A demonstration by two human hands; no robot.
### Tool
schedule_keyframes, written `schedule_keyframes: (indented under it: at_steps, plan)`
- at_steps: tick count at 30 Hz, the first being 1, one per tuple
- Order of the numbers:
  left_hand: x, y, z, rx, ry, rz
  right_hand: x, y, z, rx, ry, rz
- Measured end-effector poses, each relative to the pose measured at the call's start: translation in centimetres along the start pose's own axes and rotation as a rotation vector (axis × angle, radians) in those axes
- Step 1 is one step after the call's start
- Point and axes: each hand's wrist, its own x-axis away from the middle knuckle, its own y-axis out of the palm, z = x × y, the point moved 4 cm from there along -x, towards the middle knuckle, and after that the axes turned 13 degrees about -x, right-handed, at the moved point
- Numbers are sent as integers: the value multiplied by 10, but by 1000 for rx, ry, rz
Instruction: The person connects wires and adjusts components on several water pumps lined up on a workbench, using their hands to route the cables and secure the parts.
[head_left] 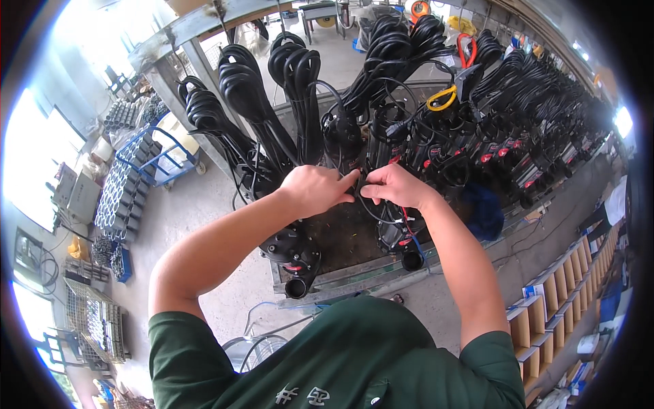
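Observation:
My left hand is closed in a pinch, its fingertips almost meeting those of my right hand over the bench. Between them is a small dark piece too hidden to name. A thin black cable runs down from my right fingertips, which are pinched. It leads toward a black pump with a round outlet, red and blue wires beside it. Under my left forearm stands another black pump with an open round outlet. Coiled black cables hang from the rack behind my hands.
Rows of black pumps with bundled cables fill the bench to the right. A yellow loop hangs among them. A blue trolley stands left by stacked metal tubes. Cardboard-partitioned boxes sit at lower right.

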Motion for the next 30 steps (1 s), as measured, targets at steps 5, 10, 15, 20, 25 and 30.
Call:
schedule_keyframes:
  at_steps: [5, 10, 15, 20, 25, 30]
  plan:
    - [24, 16, -38, 138, -229, -63, 8, -16, 8, -390, -105, 234]
    - [-21, 4, -78, 931, -638, 250, 8, -25, 16, -639, -221, 323]
    - [-64, -22, -66, 1315, -523, 167, 9, -23, 12, -606, -265, 322]
    - [-76, -34, -47, 1667, -430, 114, 14, -22, 10, -573, -273, 325]
    - [-83, -27, -37, 1476, -519, 52, 11, -20, 7, -547, -288, 280]
    - [-84, -22, -42, 1304, -511, 170, 9, -22, 7, -504, -279, 238]
